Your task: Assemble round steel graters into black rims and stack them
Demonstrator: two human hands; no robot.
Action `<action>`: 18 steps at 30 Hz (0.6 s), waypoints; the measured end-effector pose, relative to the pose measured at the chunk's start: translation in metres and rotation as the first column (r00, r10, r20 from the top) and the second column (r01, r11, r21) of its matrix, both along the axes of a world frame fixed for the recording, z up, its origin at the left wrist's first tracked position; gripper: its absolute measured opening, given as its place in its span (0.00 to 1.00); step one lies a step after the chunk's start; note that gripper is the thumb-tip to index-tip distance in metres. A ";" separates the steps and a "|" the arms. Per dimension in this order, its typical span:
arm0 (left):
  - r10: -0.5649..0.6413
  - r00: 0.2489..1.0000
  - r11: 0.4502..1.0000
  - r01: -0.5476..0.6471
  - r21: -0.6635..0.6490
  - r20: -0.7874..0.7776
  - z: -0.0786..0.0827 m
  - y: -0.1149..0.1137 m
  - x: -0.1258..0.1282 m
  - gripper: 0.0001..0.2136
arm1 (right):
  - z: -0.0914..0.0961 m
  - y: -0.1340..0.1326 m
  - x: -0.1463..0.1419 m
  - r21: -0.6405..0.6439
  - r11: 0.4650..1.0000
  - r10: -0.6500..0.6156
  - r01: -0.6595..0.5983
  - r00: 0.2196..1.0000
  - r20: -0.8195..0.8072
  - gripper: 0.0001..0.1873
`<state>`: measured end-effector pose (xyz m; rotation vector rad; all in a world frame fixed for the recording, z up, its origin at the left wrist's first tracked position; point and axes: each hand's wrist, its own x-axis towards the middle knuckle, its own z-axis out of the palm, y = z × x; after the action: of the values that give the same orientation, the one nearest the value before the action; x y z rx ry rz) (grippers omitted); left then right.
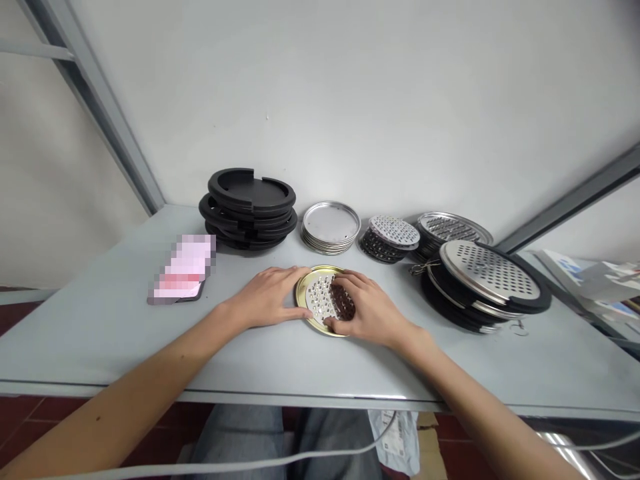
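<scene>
A round metal grater disc (320, 297) with raised holes lies in a shallow gold-coloured metal lid (301, 298), near the middle of the table. My left hand (270, 297) grips the lid's left rim, the thumb at the near side and the fingers at the far side. Over the right part of the disc is my right hand (373, 308), with thumb and fingers curled onto it. Beneath that palm the disc shows a dark reddish reflection. The lid's right edge is hidden by the right hand.
At the back stand stacked black rings (253, 207), silver lids (331, 223) and small grater discs (394, 231). Larger grater discs (453, 228) stand behind a pile of black-rimmed graters (490, 273) on the right. A blurred phone (185, 267) lies left. A white cable (280, 460) crosses below the table edge.
</scene>
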<state>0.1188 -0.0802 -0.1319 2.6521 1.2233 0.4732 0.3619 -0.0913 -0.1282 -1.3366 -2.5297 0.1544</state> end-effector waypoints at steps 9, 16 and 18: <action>-0.047 0.999 0.998 0.047 0.031 0.013 -0.002 0.000 0.000 0.26 | -0.001 0.001 0.003 -0.014 1.000 0.026 -0.026 0.999 -0.030 0.36; -0.055 0.998 0.998 0.055 0.036 -0.011 0.000 -0.001 -0.001 0.21 | -0.005 -0.004 0.005 -0.006 0.999 -0.042 0.042 0.992 -0.116 0.37; -0.053 0.999 0.998 0.053 0.020 -0.008 0.000 -0.001 -0.001 0.22 | -0.006 -0.003 0.005 0.001 0.999 -0.047 0.048 0.990 -0.137 0.40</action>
<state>0.1179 -0.0809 -0.1317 2.6982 1.1524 0.4705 0.3668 -0.0940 -0.1345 -1.3353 -2.3820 0.2224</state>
